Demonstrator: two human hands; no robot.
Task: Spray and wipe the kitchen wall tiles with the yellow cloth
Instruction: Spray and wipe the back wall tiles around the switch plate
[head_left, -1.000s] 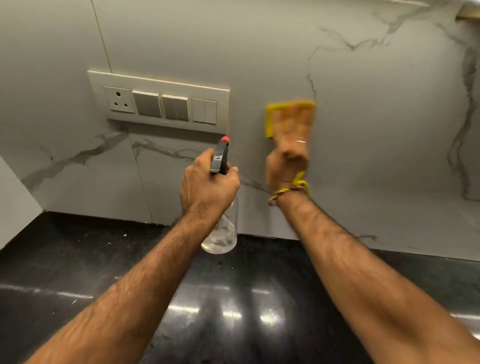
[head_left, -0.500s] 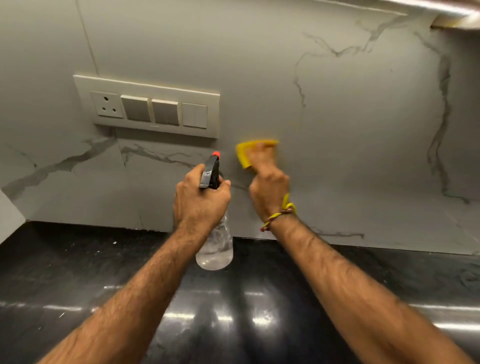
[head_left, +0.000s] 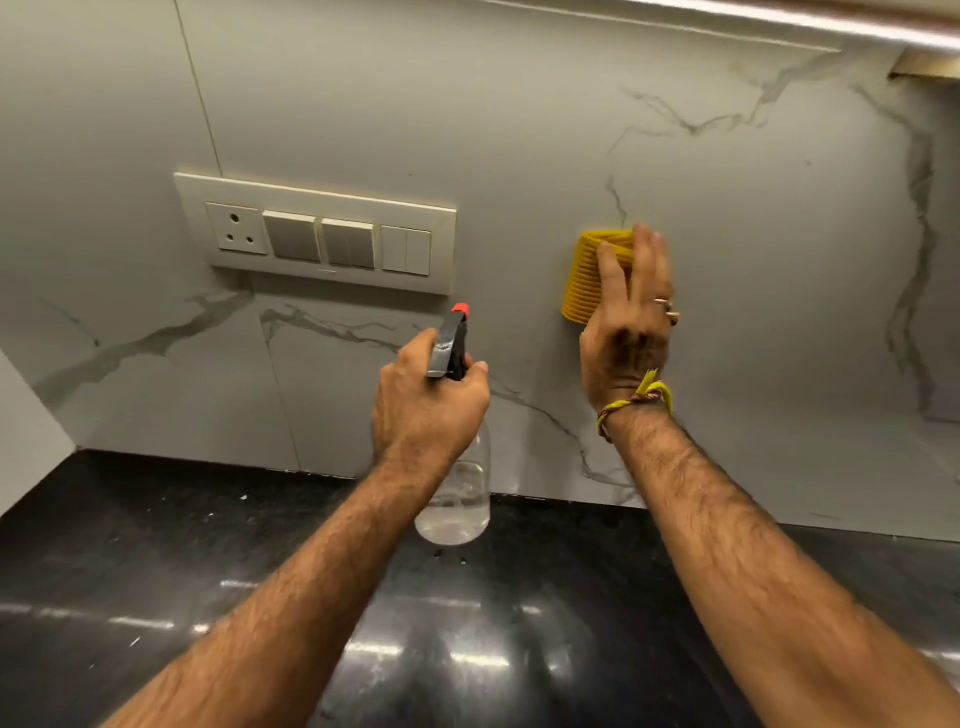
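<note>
So my right hand (head_left: 626, 317) is flat against the wall tiles (head_left: 753, 234), fingers straight, pressing the yellow cloth (head_left: 589, 275) onto the marble-look surface. Open palm spreads the pressure, so the whole cloth drags across the tile instead of bunching up. The cloth sits to the right of the switch panel (head_left: 317, 234), with a bit of bare tile between them.

My left hand (head_left: 428, 410) is wrapped round the neck of the spray bottle (head_left: 457, 499), fingers curled tight near the trigger, red nozzle tip pointing at the wall. I'm holding it up off the black counter (head_left: 156, 597) so I can give another squirt without putting the cloth down. Looks like there's only a little liquid in the bottom.

Main thing in the way is that switch panel with the socket. I'd reckon you don't want spray going in there, so aim away from it. There's also a cabinet edge (head_left: 779, 21) overhead that caps how high I can wipe.
</note>
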